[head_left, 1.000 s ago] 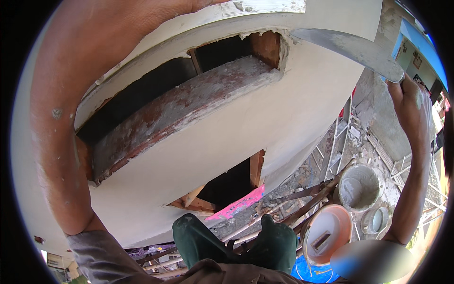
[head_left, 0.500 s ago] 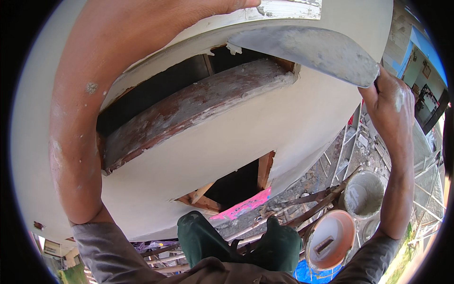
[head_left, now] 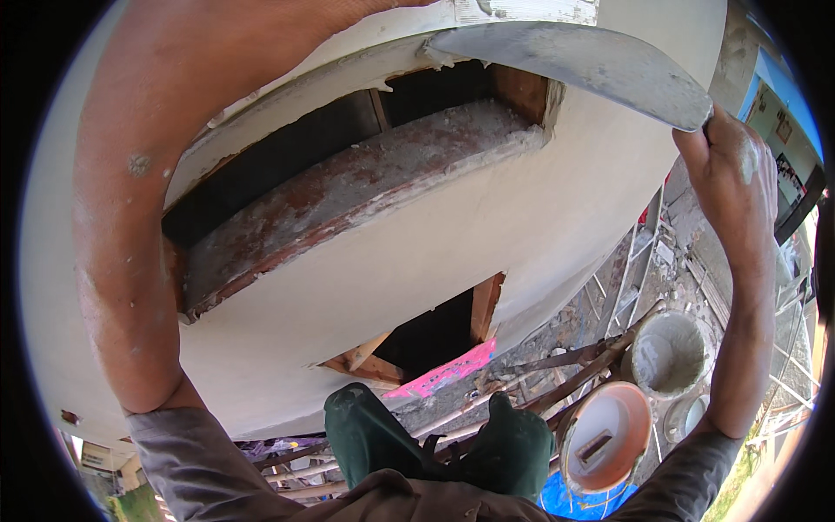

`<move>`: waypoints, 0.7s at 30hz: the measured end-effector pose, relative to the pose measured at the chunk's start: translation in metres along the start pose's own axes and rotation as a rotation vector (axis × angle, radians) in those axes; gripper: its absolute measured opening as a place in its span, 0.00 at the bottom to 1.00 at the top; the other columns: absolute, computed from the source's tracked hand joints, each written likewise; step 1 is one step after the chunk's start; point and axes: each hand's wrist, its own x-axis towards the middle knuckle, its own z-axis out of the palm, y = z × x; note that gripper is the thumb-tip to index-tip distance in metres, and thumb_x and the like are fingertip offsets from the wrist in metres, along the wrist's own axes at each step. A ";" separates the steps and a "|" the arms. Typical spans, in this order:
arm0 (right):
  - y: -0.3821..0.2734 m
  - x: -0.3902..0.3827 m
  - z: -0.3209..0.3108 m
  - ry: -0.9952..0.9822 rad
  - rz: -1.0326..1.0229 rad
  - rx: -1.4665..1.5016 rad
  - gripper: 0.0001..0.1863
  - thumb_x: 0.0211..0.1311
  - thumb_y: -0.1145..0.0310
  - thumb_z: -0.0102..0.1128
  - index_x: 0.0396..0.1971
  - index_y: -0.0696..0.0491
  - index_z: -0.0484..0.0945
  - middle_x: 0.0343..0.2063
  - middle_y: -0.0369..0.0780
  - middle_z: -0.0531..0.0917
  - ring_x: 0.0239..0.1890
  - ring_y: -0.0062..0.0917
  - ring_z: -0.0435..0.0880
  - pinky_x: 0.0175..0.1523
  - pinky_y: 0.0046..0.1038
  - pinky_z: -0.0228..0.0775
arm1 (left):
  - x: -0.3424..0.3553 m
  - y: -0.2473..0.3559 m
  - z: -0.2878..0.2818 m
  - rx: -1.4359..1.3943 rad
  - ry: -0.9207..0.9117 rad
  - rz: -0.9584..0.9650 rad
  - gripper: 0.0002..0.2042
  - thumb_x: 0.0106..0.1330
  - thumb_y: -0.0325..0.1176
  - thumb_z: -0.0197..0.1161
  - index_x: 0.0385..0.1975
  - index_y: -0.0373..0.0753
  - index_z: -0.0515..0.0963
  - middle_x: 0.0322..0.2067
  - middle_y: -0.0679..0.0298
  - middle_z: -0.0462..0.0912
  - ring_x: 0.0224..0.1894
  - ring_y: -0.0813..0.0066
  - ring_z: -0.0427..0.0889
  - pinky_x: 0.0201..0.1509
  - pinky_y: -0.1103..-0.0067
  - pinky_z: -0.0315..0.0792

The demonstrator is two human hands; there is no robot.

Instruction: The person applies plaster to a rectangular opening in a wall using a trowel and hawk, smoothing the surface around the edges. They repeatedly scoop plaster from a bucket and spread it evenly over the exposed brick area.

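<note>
My right hand [head_left: 733, 161] grips the right end of a long grey metal plastering blade [head_left: 583, 65], which is smeared with plaster. The blade slants across the upper edge of a wall opening [head_left: 365, 170], its left end close to a ragged bit of plaster. My left arm [head_left: 130, 209] arches up along the left side. Only a small part of my left hand [head_left: 383, 7] shows at the top edge; its fingers are out of view. Next to it is a white, grey-streaked strip [head_left: 526, 10], partly cut off.
The pale wall [head_left: 365, 296] has a second, lower opening [head_left: 439, 335] with wood framing and a pink strip [head_left: 444, 367]. At lower right stand an orange bucket [head_left: 639, 426] and a grey bucket [head_left: 696, 344], beside wooden poles [head_left: 583, 378]. A metal ladder [head_left: 639, 252] and rubble lie beyond.
My right hand and the blade have shifted slightly right and up in the picture. My left hand has slipped further out at the top, and more of the opening's right end shows.
</note>
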 end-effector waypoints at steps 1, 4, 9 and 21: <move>0.008 0.002 0.000 -0.039 0.049 -0.035 0.17 0.61 0.59 0.55 0.23 0.58 0.77 0.16 0.49 0.76 0.21 0.46 0.78 0.30 0.40 0.70 | 0.001 0.001 0.000 -0.002 -0.004 0.004 0.23 0.58 0.49 0.71 0.19 0.33 0.75 0.13 0.61 0.71 0.15 0.71 0.70 0.17 0.76 0.67; 0.031 0.006 0.002 -0.073 0.027 -0.101 0.18 0.62 0.58 0.54 0.24 0.59 0.77 0.18 0.50 0.77 0.24 0.46 0.79 0.32 0.39 0.71 | 0.004 0.002 0.000 0.000 -0.002 0.008 0.23 0.58 0.49 0.71 0.19 0.33 0.75 0.13 0.61 0.71 0.14 0.72 0.70 0.17 0.77 0.67; 0.072 0.010 0.010 -0.048 0.034 -0.199 0.15 0.61 0.59 0.56 0.27 0.58 0.79 0.20 0.50 0.77 0.27 0.46 0.80 0.35 0.40 0.71 | 0.007 0.006 -0.001 0.001 0.003 0.012 0.23 0.58 0.49 0.71 0.18 0.33 0.74 0.13 0.62 0.70 0.14 0.72 0.69 0.16 0.77 0.67; 0.145 -0.079 -0.006 -0.396 0.248 -0.104 0.22 0.68 0.55 0.54 0.27 0.63 0.76 0.21 0.55 0.76 0.28 0.53 0.77 0.34 0.44 0.66 | 0.007 0.009 -0.010 -0.005 0.050 0.013 0.24 0.58 0.50 0.72 0.17 0.34 0.74 0.11 0.64 0.69 0.12 0.75 0.68 0.14 0.78 0.66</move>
